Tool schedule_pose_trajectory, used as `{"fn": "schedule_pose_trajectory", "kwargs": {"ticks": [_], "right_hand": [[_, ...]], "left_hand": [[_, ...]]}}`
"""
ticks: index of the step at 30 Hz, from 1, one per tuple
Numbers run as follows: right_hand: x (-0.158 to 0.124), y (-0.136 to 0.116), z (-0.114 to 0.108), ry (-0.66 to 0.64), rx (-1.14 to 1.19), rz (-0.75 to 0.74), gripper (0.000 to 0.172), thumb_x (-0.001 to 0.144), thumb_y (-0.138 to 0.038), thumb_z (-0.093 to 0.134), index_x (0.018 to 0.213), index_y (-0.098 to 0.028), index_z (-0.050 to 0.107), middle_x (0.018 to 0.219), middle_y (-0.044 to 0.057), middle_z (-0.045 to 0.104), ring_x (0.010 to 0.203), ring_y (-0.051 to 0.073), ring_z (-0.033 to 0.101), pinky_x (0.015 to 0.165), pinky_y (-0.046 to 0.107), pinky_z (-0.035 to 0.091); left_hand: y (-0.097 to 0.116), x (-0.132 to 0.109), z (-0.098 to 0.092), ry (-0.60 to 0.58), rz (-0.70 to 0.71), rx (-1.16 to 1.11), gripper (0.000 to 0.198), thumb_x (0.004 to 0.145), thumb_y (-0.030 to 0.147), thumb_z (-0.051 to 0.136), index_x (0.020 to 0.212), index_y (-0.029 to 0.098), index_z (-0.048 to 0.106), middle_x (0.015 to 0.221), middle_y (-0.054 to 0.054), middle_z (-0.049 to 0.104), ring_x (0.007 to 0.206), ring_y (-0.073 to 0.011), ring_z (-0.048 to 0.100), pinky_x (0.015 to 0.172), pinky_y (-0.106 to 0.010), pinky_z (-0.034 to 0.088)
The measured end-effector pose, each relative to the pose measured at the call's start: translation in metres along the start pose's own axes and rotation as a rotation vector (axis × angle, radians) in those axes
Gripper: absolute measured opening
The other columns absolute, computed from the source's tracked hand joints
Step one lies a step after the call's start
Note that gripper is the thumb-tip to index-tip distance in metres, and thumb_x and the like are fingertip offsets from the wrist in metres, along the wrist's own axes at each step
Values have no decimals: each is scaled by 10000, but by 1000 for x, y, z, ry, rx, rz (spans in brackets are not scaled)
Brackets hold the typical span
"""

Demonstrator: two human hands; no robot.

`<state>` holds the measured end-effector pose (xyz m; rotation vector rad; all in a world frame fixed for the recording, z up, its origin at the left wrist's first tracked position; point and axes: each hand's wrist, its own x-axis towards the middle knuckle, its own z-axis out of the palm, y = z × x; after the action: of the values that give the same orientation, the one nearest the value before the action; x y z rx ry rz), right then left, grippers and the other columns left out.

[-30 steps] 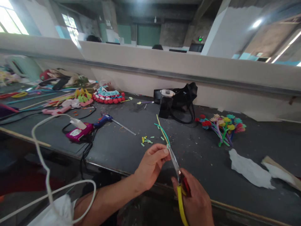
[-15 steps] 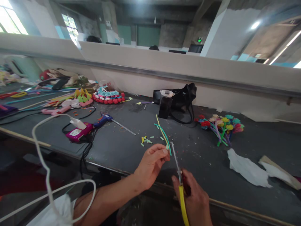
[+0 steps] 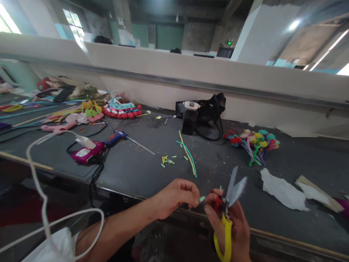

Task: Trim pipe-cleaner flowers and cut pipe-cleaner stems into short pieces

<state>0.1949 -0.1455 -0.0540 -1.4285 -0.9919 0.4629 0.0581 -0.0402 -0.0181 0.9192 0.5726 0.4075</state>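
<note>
My left hand [image 3: 177, 196] pinches a short green cut piece [image 3: 202, 198] between thumb and fingertips, just in front of the table's near edge. My right hand [image 3: 231, 227] grips scissors with yellow and red handles [image 3: 227, 218]; their blades stand apart and point upward. The two hands almost touch at the green piece. The long green and yellow stems [image 3: 188, 154] lie loose on the dark table [image 3: 136, 171] beyond the hands.
Cut scraps [image 3: 167, 160] lie near the stems. A bunch of craft flowers [image 3: 253, 142], white paper [image 3: 283, 191], a black bag [image 3: 207, 112], a dark bottle [image 3: 190, 118], glue guns [image 3: 89, 150] with cords, and a round red-and-blue craft piece [image 3: 122, 109] sit on the table.
The left hand let the long stems rest on the table and drew back holding a short cut piece. The scissors rose and opened, and both hands came nearer to me.
</note>
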Motion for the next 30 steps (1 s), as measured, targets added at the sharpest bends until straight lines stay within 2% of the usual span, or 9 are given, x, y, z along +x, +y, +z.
{"fn": "schedule_pose_trajectory", "kwargs": {"ticks": [6, 9, 11, 15, 17, 21, 24, 27, 30], "right_hand": [[-9, -1, 6, 34, 35, -62, 223, 816, -362, 690, 975, -218, 626, 853, 28, 673, 821, 178, 682, 704, 244, 576], [-8, 3, 3, 49, -8, -88, 230, 823, -345, 685, 1000, -216, 615, 801, 11, 666, 701, 147, 667, 664, 235, 566], [-4, 5, -1, 51, -91, -89, 267, 807, -357, 695, 1019, -215, 616, 780, 4, 682, 631, 132, 660, 629, 214, 561], [7, 7, -10, 5, -239, -152, 282, 805, -402, 675, 1007, -213, 619, 763, -1, 701, 607, 136, 672, 571, 179, 549], [10, 8, -14, -14, -316, -208, 270, 828, -412, 649, 1004, -210, 616, 792, 9, 710, 616, 140, 678, 561, 177, 545], [12, 7, -15, -63, -391, -327, 259, 855, -388, 637, 1038, -212, 586, 743, -13, 692, 581, 127, 665, 547, 167, 534], [10, 6, -12, -64, -369, -290, 286, 881, -422, 607, 1068, -208, 575, 716, -25, 667, 547, 119, 645, 549, 176, 533], [9, 8, -9, -31, -399, -285, 328, 895, -465, 576, 1086, -199, 584, 770, 2, 671, 596, 135, 667, 578, 199, 538], [9, 14, -7, -48, -500, -424, 328, 877, -446, 604, 1063, -176, 593, 795, 33, 675, 618, 154, 672, 584, 221, 536]], "left_hand": [[-13, 5, -4, -86, -75, 117, 69, 563, 150, 616, 619, 137, 654, 581, 19, 606, 557, -87, 484, 587, -221, 350], [-15, 4, -2, -61, -48, 187, 80, 595, 202, 638, 653, 148, 628, 606, 20, 590, 563, -98, 483, 583, -232, 366], [-14, 1, 1, 12, 142, 379, 90, 639, 223, 653, 686, 153, 622, 677, 3, 592, 611, -113, 504, 612, -247, 385], [-10, -5, 4, 105, 681, 938, 63, 708, 134, 617, 744, 171, 653, 801, -42, 635, 792, -166, 582, 760, -295, 380], [-11, -7, 4, 110, 753, 1095, 91, 736, 118, 603, 771, 180, 660, 815, -55, 655, 824, -182, 602, 788, -309, 368], [-14, -6, 4, 90, 736, 1210, 88, 743, 122, 607, 789, 179, 657, 816, -70, 667, 805, -193, 611, 773, -313, 367], [-13, -5, 5, 128, 679, 1050, 81, 724, 104, 599, 722, 175, 637, 740, -45, 644, 727, -165, 581, 724, -292, 378], [-7, -3, 6, 247, 576, 618, 74, 725, 135, 617, 656, 163, 610, 694, -21, 592, 664, -130, 518, 652, -255, 377], [0, 1, 7, 351, 501, 147, 95, 692, 204, 690, 669, 154, 612, 667, 4, 547, 629, -103, 445, 609, -232, 343]]}}
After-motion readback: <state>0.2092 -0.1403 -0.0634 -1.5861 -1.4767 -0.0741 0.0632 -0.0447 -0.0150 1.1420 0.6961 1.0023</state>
